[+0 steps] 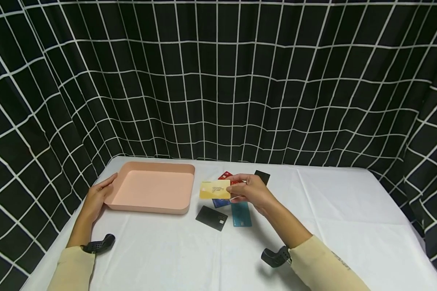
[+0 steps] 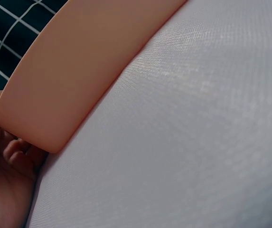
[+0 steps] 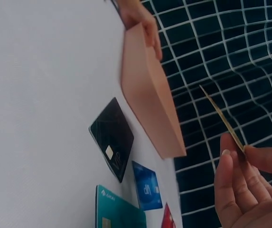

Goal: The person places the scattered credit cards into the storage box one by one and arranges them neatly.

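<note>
gold card (image 1: 215,189) aloft

we pinch it between thumb and fingers of our right hand (image 1: 254,190), in the air just right of the tray (image 1: 153,189). our left hand (image 1: 96,198) grips the tray's left side. blue card (image 1: 220,203) and teal card (image 1: 242,216) lie on the cloth (image 1: 149,250).

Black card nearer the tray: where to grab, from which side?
Probably take the black card by its near long edge, coming in low from the person's side. It's thin and lies flat; that edge faces bare white cloth, while the blue card sits close behind and the teal card close right.
</note>
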